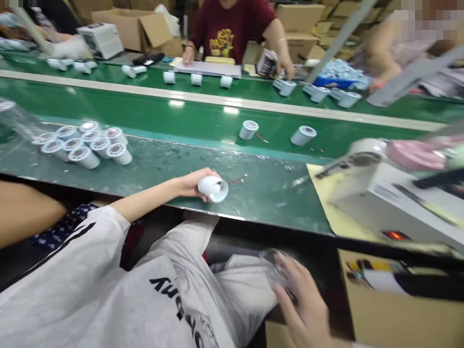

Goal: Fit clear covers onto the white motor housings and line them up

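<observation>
Wht cups [83, 158]: 13; small cyls [196, 79]: 3; handled pcs [288, 89]: 6 clear, rest blurry.

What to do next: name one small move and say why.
Probably raise the clear plastic piece in the right hand toward the white cylindrical housing in the left hand: the housing's open end faces right, while the piece is below the bench edge.

- Cup [206, 185]: white
- Belt [145, 110]: green
- Shirt [90, 290]: white, black lettering, black sleeve stripes
- Far person's top [232, 21]: maroon, yellow print
- Tray [335, 83]: blue
- Switch [397, 235] glows orange-red
</observation>
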{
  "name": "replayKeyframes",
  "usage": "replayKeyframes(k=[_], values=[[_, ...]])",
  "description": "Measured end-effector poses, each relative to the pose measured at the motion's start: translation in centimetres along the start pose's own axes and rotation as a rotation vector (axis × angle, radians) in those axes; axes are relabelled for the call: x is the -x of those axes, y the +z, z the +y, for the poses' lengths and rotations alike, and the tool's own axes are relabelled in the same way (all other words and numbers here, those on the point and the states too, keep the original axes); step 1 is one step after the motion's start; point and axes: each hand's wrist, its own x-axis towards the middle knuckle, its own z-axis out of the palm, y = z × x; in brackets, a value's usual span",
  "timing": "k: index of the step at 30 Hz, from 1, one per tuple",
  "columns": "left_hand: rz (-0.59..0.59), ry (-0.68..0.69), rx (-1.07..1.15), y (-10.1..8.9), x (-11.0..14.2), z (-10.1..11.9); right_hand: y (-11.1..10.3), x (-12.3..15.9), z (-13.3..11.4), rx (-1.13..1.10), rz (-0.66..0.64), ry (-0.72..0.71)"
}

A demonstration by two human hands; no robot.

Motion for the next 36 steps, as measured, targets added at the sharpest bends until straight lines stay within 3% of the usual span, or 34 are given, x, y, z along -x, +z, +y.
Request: replayKeyframes(k=[3,6,8,11,14,17,21,27,29,32,36], values=[[-0.374,0.080,0.075,6.0,-0.3,0.6,0.9,-0.6,-2.5,0.228,0.101,-0.107],[-0.634,0.140,0.045,9.2,-0.1,1.3,1.9,-1.9,-3.2,0.507,0.156,-0.074],[-0.616,0.298,-0.071,10.2,0.2,1.7,2.0,-1.9,-2.8,0.530,0.125,0.020],[-0.404,0.597,-0.238,10.9,0.7,2.0,1.4,-1.0,-2.6,0.220,0.032,0.171],[-0.283,0.684,-0.219,11.6,0.9,1.4,0.8,-0.4,-2.9,-0.138,0.021,0.329],[-0.268,0.703,-0.186,12.1,0.6,0.3,0.7,-0.7,-3.4,-0.296,0.124,0.443],[-0.350,0.717,-0.195,12.0,0.0,-0.8,1.0,-1.0,-3.6,-0.442,0.247,0.541],[-0.556,0.603,-0.072,11.7,0.4,-0.8,0.8,-0.8,-3.0,-0.694,0.266,0.647],[-0.575,0.514,0.055,11.9,0.8,-0.9,0.4,-0.6,-3.0,-0.698,0.218,0.567],[-0.573,0.346,0.283,12.2,1.3,-1.2,0.0,0.0,-3.1,-0.501,0.110,0.376],[-0.594,0.283,0.354,12.2,1.8,-1.2,0.2,1.1,-3.2,-0.315,0.135,0.237]])
